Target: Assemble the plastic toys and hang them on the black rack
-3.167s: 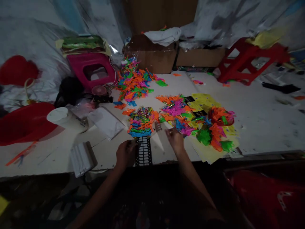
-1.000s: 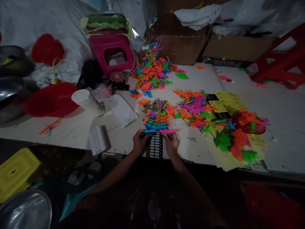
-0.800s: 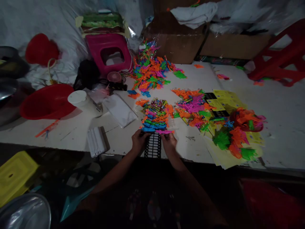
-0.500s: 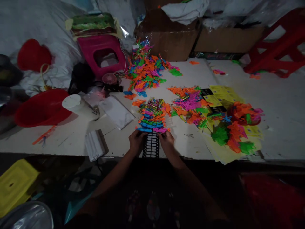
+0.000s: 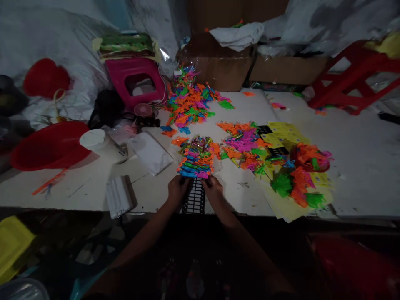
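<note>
My left hand [image 5: 178, 190] and my right hand [image 5: 213, 191] rest at the table's front, either side of a black slotted rack [image 5: 195, 199]. Their fingers are pinched together at the near end of a packed row of small bright plastic pieces [image 5: 196, 160] in orange, blue, pink and green. Fingertips meet the nearest blue and pink pieces and the rack's edges; what they grip is hidden in the dim light. Shiny small wrapped pieces [image 5: 200, 143] lie at the row's far end.
A heap of plastic pieces [image 5: 190, 102] lies behind. To the right are another pile [image 5: 245, 143], yellow printed sheets [image 5: 289, 131] and a filled red bowl [image 5: 321, 167]. Leftward are a white pack [image 5: 150, 153], a white device [image 5: 118, 196], a white jar [image 5: 104, 146] and a red basin [image 5: 51, 146].
Both hands stay at the row's near end, with their fingertips now drawn slightly closer together. The blue and pink end pieces sit tighter against the row. The camera view has tilted up a little.
</note>
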Demonstrator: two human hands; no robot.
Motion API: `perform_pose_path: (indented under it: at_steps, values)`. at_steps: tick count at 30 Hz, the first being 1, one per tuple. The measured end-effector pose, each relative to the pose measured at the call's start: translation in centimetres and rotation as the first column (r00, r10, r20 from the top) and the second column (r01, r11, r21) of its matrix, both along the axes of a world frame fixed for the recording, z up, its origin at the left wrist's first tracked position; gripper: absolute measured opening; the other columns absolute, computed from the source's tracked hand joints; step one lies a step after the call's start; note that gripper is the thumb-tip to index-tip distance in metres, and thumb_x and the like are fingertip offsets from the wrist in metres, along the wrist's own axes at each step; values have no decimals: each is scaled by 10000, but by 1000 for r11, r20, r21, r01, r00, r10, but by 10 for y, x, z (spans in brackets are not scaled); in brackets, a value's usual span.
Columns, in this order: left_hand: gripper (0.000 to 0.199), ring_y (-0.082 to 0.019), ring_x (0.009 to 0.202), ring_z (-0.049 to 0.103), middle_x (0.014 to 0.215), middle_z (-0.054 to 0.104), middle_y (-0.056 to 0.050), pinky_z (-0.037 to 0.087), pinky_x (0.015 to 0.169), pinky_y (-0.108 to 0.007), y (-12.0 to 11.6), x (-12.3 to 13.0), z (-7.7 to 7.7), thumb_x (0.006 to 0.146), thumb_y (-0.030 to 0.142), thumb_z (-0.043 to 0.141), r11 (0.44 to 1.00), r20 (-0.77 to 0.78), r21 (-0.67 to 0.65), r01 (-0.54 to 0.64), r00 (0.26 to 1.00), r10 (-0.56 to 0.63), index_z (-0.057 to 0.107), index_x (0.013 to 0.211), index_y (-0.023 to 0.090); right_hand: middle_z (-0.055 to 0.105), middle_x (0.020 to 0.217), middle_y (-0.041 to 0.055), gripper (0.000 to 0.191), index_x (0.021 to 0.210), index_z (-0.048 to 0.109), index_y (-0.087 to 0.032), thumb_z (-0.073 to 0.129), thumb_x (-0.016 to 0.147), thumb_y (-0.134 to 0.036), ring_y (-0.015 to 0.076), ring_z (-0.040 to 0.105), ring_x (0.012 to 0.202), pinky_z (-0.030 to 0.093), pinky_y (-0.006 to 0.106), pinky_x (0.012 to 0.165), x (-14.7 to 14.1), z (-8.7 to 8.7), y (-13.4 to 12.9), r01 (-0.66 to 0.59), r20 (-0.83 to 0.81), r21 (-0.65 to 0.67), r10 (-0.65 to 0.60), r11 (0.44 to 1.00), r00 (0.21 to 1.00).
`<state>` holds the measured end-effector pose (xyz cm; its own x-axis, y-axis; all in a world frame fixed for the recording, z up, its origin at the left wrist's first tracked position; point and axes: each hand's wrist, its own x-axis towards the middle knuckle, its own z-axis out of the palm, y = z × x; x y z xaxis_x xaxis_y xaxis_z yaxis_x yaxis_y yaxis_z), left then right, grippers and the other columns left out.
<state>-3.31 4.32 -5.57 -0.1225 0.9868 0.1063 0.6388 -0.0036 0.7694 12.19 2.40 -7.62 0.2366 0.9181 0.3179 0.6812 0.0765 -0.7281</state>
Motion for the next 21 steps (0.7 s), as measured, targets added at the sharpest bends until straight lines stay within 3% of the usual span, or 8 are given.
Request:
perform_pose_path:
  at_steps: [5, 8, 12, 21]
  values:
    - [256, -128, 548, 504, 575, 563, -9, 373, 543, -233, 0, 1, -9, 716, 403, 554, 1000, -55, 30, 3, 999, -1, 587, 621, 167, 649, 770, 67, 177, 793, 617, -168, 510, 771, -307, 162, 600, 703, 478, 275, 672, 2, 6, -1, -28, 83, 14, 27, 1000, 996]
    - [238, -118, 552, 505, 581, 555, 4, 373, 539, -218, -2, 5, -11, 704, 387, 559, 1000, -37, 9, -19, 999, 20, 581, 622, 164, 652, 771, 54, 186, 858, 621, -166, 504, 774, -284, 151, 599, 675, 483, 266, 663, 4, 7, -3, -37, 44, -5, 37, 999, 998]
    - [213, -104, 528, 487, 570, 554, 11, 367, 528, -206, -2, 10, -7, 691, 360, 565, 999, -21, -39, -25, 1000, 24, 593, 631, 157, 652, 845, 49, 223, 961, 608, -185, 508, 783, -276, 153, 606, 741, 487, 266, 709, 5, 10, -5, -78, -21, -45, 77, 996, 997]
    - [242, -101, 491, 468, 520, 535, 20, 357, 504, -205, -3, 9, -1, 671, 378, 562, 996, -10, -75, -40, 999, 39, 558, 572, 157, 625, 922, 84, 218, 964, 618, -184, 524, 780, -254, 193, 570, 908, 478, 320, 794, 6, 9, -5, -106, 55, -2, 106, 994, 993]
